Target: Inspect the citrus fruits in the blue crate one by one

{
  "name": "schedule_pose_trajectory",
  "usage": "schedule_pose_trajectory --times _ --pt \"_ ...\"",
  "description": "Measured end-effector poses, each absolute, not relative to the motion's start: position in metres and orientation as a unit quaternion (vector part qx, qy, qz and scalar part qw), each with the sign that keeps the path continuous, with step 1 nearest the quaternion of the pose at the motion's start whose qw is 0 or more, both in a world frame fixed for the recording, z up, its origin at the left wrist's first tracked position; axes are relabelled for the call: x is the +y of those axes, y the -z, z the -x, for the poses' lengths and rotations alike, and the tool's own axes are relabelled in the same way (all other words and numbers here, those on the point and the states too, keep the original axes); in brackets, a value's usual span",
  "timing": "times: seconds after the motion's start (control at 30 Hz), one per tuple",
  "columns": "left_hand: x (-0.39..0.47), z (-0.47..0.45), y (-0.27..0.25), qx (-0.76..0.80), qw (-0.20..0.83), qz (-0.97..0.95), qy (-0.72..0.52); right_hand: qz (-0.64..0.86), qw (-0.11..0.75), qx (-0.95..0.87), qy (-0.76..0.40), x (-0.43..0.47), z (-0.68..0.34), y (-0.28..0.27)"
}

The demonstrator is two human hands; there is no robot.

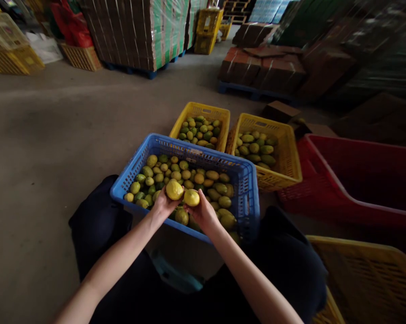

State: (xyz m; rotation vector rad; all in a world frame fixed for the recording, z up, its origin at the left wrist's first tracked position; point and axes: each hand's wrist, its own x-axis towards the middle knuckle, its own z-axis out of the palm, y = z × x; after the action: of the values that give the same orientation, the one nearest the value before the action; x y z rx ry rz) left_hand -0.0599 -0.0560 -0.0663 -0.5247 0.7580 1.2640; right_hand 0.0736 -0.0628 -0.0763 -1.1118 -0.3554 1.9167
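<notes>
The left hand (163, 206) grips a yellow lemon (174, 190); the right hand (203, 212) grips a second lemon (191, 197), the two fruits touching above the blue crate (248, 189). Two yellow crates (287, 155) of fruit sit at one o'clock, a red crate (358, 180) at three. No writing is legible.

Red crate (358, 180) cut off by right edge; lower yellow crate (368, 279) cropped at bottom-right corner; background pallets (324, 54) blurred.
</notes>
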Motion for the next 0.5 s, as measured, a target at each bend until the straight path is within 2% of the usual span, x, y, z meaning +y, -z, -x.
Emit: schedule_pose_trajectory --times 0.27,0.5 --pt "-0.059 0.058 0.060 0.314 0.728 0.184 -0.580 0.422 0.460 -0.150 -0.767 -0.062 -0.079 0.077" --pt "-0.064 0.066 0.052 0.260 0.736 0.141 -0.609 0.389 0.474 -0.213 -0.761 -0.064 -0.084 0.052"
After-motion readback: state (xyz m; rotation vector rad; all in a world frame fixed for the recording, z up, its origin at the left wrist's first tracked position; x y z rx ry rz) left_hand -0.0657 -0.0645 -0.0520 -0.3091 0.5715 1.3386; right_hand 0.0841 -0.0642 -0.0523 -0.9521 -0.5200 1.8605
